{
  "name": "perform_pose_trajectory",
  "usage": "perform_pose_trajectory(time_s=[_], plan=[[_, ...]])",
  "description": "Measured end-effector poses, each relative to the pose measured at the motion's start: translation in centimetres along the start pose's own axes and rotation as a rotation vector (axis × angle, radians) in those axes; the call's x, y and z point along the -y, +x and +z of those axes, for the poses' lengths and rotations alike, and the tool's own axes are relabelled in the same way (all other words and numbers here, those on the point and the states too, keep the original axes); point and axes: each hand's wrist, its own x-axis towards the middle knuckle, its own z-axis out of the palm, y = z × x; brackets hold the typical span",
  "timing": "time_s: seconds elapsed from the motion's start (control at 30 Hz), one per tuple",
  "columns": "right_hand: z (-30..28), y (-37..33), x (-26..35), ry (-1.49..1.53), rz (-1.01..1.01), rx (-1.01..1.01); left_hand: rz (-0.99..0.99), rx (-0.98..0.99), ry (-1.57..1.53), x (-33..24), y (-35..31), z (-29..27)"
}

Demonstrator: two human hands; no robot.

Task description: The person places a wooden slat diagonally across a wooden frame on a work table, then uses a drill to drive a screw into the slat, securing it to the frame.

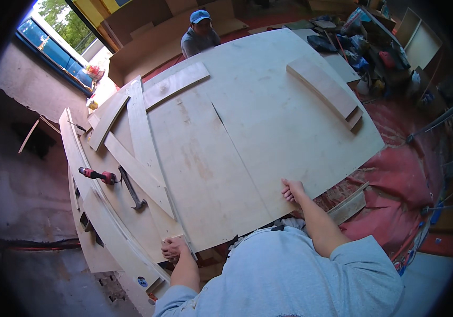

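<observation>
My left hand (175,249) is closed at the near end of a long narrow wooden strip (146,132), which lies across a wide plywood sheet. My right hand (292,190) makes a fist over the near part of the right plywood sheet (268,116); whether anything is inside it is hidden. A dark gap runs between this sheet and the left plywood sheet (194,153). Left of the strip, a claw hammer (130,187) lies beside a red and black cordless drill (97,175).
Short boards (177,84) lie at the far left, and a stacked pair of boards (324,90) at the right. Across the sheets is a person in a blue cap (200,34). Curved wooden pieces (110,224) line the left side. Red sheeting (395,179) and clutter (358,50) are at right.
</observation>
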Motion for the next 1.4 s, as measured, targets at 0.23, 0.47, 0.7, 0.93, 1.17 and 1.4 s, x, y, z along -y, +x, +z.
perform_pose_trajectory(time_s=[0.23, 0.47, 0.7, 0.93, 1.17, 1.4], plan=[[0.0, -0.4, 0.1, -0.01, -0.004, 0.015, 0.014, -0.017, 0.019, 0.4, 0.4, 0.7], [0.1, -0.6, 0.4, -0.029, -0.014, 0.002, -0.001, 0.015, 0.0, 0.1, 0.1, -0.1], [-0.1, -0.2, 0.0, -0.016, -0.017, 0.006, -0.016, 0.026, 0.008, 0.1, 0.1, 0.2], [0.3, -0.2, 0.1, -0.017, -0.025, -0.01, -0.025, 0.026, 0.019, 0.4, 0.5, 0.4], [0.1, -0.1, -0.2, -0.007, -0.001, 0.001, 0.028, -0.064, -0.07, 1.2, 1.5, 3.5], [0.6, -0.6, 0.6, -0.024, -0.028, 0.024, 0.085, -0.124, -0.086, 2.9, 2.8, 6.0]])
